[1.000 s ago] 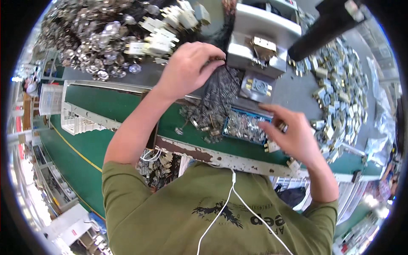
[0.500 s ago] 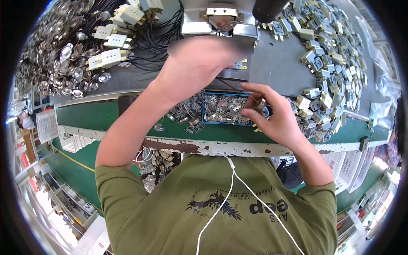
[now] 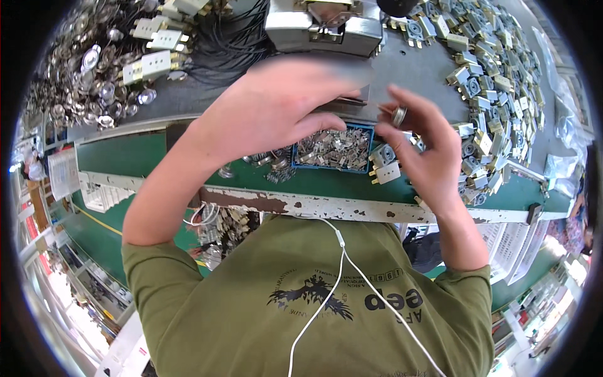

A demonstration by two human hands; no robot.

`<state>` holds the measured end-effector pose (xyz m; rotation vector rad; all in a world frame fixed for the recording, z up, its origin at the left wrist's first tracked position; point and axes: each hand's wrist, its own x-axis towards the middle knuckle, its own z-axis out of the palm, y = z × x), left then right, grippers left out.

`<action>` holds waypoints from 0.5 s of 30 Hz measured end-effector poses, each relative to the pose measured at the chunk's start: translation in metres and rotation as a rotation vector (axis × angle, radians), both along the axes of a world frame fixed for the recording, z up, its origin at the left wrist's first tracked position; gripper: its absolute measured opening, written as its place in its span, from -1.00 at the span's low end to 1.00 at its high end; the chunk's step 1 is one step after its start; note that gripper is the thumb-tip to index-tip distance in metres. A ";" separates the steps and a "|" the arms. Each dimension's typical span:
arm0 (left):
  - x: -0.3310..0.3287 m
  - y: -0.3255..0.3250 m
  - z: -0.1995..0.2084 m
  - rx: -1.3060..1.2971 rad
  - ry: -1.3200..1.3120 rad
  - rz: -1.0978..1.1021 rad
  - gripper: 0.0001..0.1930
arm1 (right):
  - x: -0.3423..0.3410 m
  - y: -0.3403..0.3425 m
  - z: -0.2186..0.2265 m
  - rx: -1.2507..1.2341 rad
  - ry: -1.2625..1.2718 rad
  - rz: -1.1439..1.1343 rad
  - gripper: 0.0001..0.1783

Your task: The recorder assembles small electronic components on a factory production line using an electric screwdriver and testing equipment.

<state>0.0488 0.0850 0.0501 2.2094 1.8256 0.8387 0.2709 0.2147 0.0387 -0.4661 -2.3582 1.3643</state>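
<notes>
My right hand (image 3: 430,141) pinches a small round metal cap (image 3: 398,115) between thumb and fingers, with a thin copper-coloured stem pointing left from it. My left hand (image 3: 286,103) reaches across in front of a metal press fixture (image 3: 323,34); its thumb stands away from the fingers. Those fingers are smeared, so whether they hold anything is unclear. Below the hands sits a blue tray (image 3: 294,157) of small metal clips (image 3: 333,149). Beside its right side lies a white-and-grey switch block (image 3: 386,173) with brass terminals.
Metal discs (image 3: 81,78) are heaped at the left, near white blocks (image 3: 157,63) with black wires (image 3: 229,47). Many grey blocks (image 3: 477,94) cover the right side, beside clear plastic bags (image 3: 559,163). A chipped white table edge (image 3: 339,210) runs in front of me.
My right hand has risen away from the tray with the round metal cap. My left hand has lowered slightly, its thumb now apart. The switch block beside the tray has come into fuller view.
</notes>
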 end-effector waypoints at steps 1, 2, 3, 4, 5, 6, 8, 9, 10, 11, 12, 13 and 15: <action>0.000 -0.001 -0.002 -0.021 0.020 -0.020 -0.75 | -0.003 0.002 0.003 0.011 -0.030 -0.017 -0.50; -0.005 0.000 -0.001 -0.053 0.036 -0.002 -0.79 | -0.007 0.004 0.006 0.023 -0.060 -0.033 -0.54; -0.010 0.000 0.002 -0.050 0.028 0.014 -0.79 | -0.012 0.007 0.006 0.036 -0.090 -0.049 -0.58; -0.017 0.002 0.004 -0.054 0.055 -0.024 -0.81 | -0.015 0.013 0.005 -0.004 -0.154 -0.017 -0.61; -0.021 0.003 0.004 -0.057 0.082 -0.061 -0.84 | -0.018 0.015 0.004 0.003 -0.163 -0.009 -0.61; -0.022 0.003 0.002 -0.064 0.024 -0.057 -0.86 | -0.020 0.017 0.003 -0.123 -0.193 0.004 -0.60; -0.025 -0.001 0.003 -0.046 0.026 -0.063 -0.85 | -0.023 0.018 0.001 -0.336 -0.163 0.073 -0.55; -0.027 -0.003 0.005 -0.033 0.034 -0.076 -0.84 | -0.025 0.020 -0.002 -0.333 -0.170 0.078 -0.55; -0.031 -0.004 0.007 -0.028 0.027 -0.071 -0.84 | -0.027 0.022 -0.005 -0.451 -0.144 0.120 -0.53; -0.035 -0.006 0.008 -0.061 -0.003 -0.080 -0.84 | -0.029 0.022 -0.006 -0.569 -0.118 0.160 -0.50; -0.038 -0.007 0.010 -0.094 -0.033 -0.090 -0.83 | -0.030 0.022 -0.005 -0.566 -0.126 0.163 -0.50; -0.039 -0.006 0.010 -0.087 -0.039 -0.086 -0.83 | -0.032 0.023 -0.005 -0.652 -0.116 0.180 -0.50; -0.042 -0.002 0.011 -0.091 -0.033 -0.102 -0.83 | -0.036 0.025 -0.005 -0.733 -0.114 0.197 -0.49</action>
